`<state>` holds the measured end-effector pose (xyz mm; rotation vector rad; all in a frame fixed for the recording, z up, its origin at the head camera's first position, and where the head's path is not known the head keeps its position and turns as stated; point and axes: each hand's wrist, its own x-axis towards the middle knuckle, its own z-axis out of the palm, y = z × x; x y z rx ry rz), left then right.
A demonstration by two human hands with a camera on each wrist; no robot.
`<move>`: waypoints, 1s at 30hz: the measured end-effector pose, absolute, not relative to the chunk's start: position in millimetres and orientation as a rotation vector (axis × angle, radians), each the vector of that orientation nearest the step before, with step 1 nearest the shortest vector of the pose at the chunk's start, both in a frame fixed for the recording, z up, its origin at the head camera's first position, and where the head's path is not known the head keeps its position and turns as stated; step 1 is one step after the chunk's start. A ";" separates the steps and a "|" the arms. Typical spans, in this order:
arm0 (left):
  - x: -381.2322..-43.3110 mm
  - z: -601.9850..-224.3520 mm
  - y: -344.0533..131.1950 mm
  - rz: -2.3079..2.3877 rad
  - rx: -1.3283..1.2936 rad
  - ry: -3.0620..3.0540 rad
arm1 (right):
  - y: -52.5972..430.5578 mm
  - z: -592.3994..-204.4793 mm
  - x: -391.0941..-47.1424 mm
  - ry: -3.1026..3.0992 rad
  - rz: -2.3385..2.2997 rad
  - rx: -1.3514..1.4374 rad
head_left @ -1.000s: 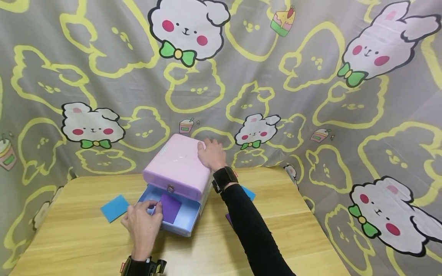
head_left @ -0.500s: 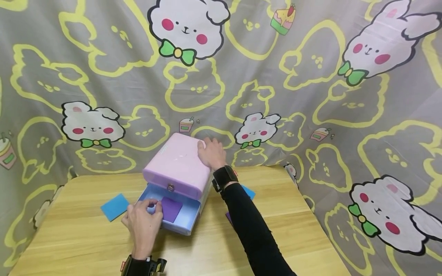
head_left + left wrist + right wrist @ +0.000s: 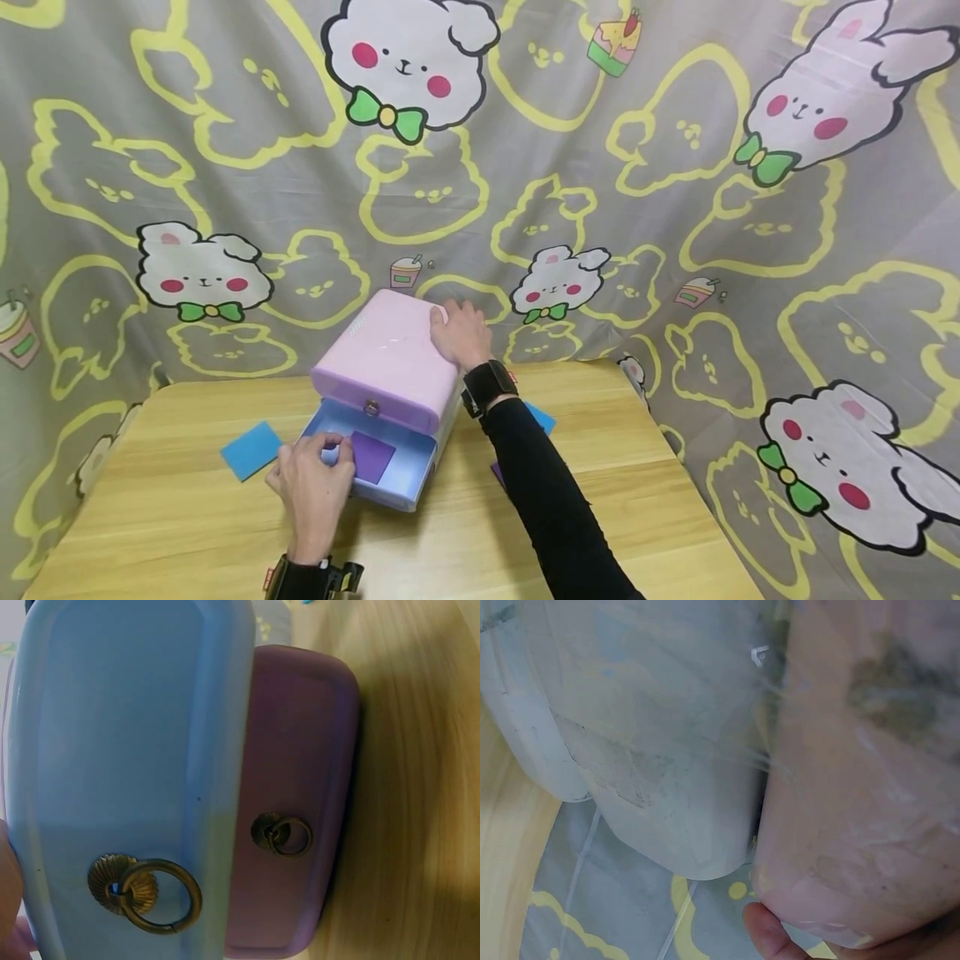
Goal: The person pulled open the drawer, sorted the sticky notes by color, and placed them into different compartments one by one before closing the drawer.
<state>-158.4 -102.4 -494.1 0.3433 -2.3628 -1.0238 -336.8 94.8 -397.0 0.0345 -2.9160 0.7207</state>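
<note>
On the table stands a small chest of drawers (image 3: 390,346) with a pink top. Its light-blue drawer (image 3: 408,475) is pulled out and a purple card (image 3: 375,460) lies in it. My left hand (image 3: 311,483) reaches over the drawer's front left corner, thumb and forefinger pinching the card's left edge; the pinched part is hidden. In the left wrist view, the brass ring pull (image 3: 172,896) hangs free on the blue drawer front. My right hand (image 3: 461,333) grips the chest's back right edge, a digit (image 3: 772,937) bent against the pink shell in the right wrist view.
A blue card (image 3: 251,451) lies left of the chest. Another blue card (image 3: 540,418) and a dark purple one (image 3: 498,477) show partly from behind the right sleeve. Below the blue drawer is a shut purple drawer (image 3: 300,750). A patterned curtain (image 3: 637,208) hangs behind the table (image 3: 187,533).
The purple card has turned slightly and its far edge has dropped lower in the drawer. Both hands and the chest have stayed in place.
</note>
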 end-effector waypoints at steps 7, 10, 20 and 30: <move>-158.8 -498.4 -100.7 -0.988 0.234 -2.226 | 96.8 -398.0 -337.2 -2.921 0.720 0.025; -159.6 -499.7 -100.6 -0.950 0.181 -2.138 | 96.6 -398.6 -337.5 -2.928 0.723 0.021; -164.6 -496.0 -101.8 -0.898 0.070 -2.069 | 93.8 -398.8 -339.4 -2.941 0.708 0.018; -176.9 -480.3 -105.4 -0.876 -0.151 -2.110 | 92.6 -397.4 -340.2 -2.928 0.698 0.024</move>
